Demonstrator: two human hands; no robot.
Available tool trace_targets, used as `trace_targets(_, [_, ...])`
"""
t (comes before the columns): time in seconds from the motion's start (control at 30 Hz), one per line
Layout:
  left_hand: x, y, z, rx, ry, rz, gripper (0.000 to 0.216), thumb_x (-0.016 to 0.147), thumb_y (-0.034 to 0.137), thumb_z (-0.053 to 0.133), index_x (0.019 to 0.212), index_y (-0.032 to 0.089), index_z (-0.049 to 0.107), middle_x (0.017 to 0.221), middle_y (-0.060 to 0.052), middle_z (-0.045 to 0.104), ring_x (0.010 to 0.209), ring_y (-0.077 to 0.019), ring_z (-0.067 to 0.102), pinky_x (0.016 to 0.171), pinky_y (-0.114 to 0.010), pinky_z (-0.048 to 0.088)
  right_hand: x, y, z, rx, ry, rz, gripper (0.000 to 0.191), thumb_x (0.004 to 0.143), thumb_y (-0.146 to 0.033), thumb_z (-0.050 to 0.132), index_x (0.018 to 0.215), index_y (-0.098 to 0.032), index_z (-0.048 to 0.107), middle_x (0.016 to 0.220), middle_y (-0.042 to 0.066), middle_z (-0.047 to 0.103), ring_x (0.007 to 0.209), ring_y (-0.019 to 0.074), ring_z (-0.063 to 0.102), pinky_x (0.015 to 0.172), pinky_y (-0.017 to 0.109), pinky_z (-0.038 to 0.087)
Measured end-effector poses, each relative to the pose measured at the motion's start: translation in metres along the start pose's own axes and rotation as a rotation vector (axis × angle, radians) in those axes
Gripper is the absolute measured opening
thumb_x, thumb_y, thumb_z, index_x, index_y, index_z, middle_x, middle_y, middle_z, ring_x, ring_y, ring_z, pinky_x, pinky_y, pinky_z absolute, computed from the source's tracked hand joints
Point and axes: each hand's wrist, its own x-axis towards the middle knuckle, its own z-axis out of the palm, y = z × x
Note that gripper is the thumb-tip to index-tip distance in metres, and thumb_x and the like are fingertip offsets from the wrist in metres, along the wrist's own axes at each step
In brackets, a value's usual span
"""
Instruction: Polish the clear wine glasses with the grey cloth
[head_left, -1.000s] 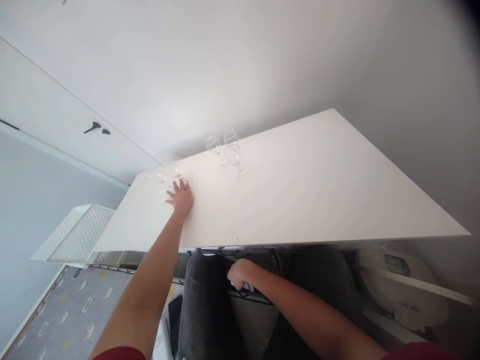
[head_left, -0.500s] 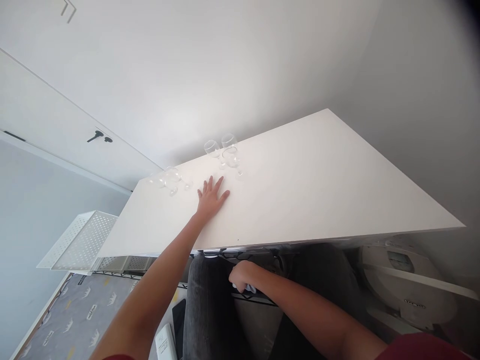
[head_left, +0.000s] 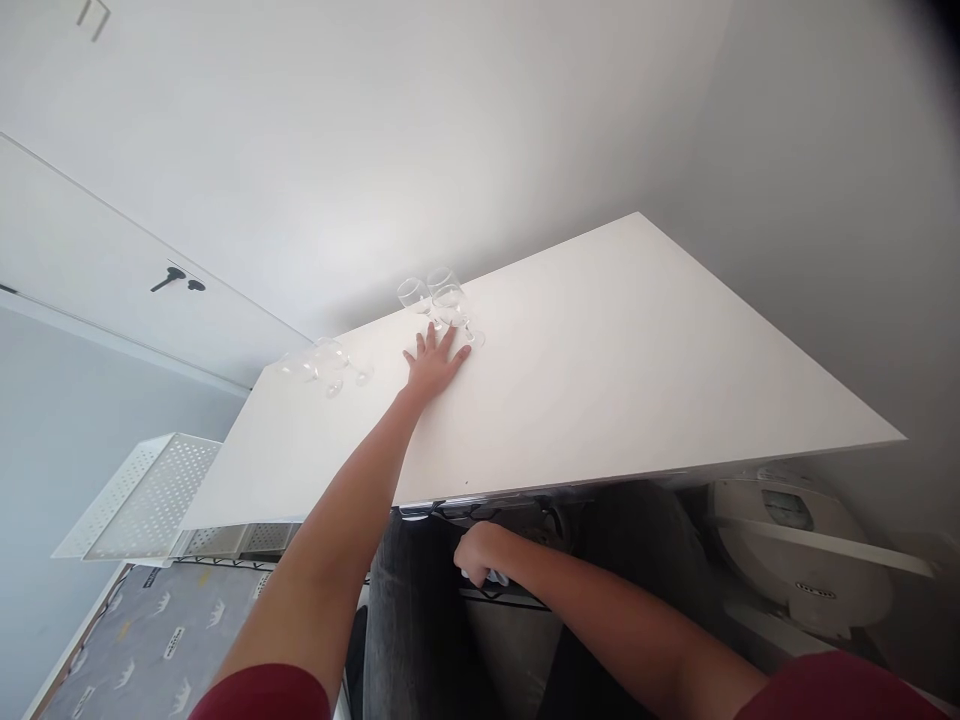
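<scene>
My left hand [head_left: 436,365] lies flat on the white tabletop [head_left: 600,370], palm down with its fingers spread. Its fingertips reach the bases of three clear stemmed glasses [head_left: 450,303] standing close together by the wall. Whether the fingers touch them I cannot tell. Farther left on the table is a second group of clear stemmed glasses [head_left: 330,362], faint against the white. Below the table's near edge, by my lap, my right hand [head_left: 480,552] is closed around a crumpled whitish cloth [head_left: 495,577], of which only a little shows.
A white perforated basket [head_left: 150,500] sits beyond the table's left end. A rounded white appliance [head_left: 802,550] stands under the right end. Grey crown-patterned fabric [head_left: 165,640] lies at lower left. A white door with a black handle [head_left: 171,278] is at upper left.
My left hand has slid forward and slightly right over the tabletop, up to the three glasses. The view has shifted a little. My right hand stays low by my lap.
</scene>
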Motion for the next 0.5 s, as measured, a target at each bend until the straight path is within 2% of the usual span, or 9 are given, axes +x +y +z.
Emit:
trace_targets(0.23, [-0.0013,0.0074,-0.0021,-0.022,-0.033,-0.012,0.089,0.103,0.082,0.027,0.180,0.038,0.019,0.189,-0.003,-0.004,0.174,-0.0432,-0.004,0.133,-0.080,0.003,-0.0026,0.0053,0.0014,0.023,-0.004,0.021,0.018,0.073,-0.025,0.085,0.089,-0.018,0.078,0.087,0.009,0.079,0.081,0.0294,0.081,0.066,0.038,0.065])
trace_targets(0.5, [-0.0019,0.0040,0.0005,-0.006,-0.012,-0.009,0.081,0.105,0.079,0.025,0.178,0.043,0.025,0.190,0.000,-0.001,0.174,-0.0434,-0.001,0.133,-0.081,0.004,-0.0030,0.0051,-0.0011,0.056,0.016,0.021,0.016,0.074,-0.024,0.086,0.084,-0.017,0.076,0.091,0.011,0.080,0.085,0.0312,0.081,0.068,0.040,0.066])
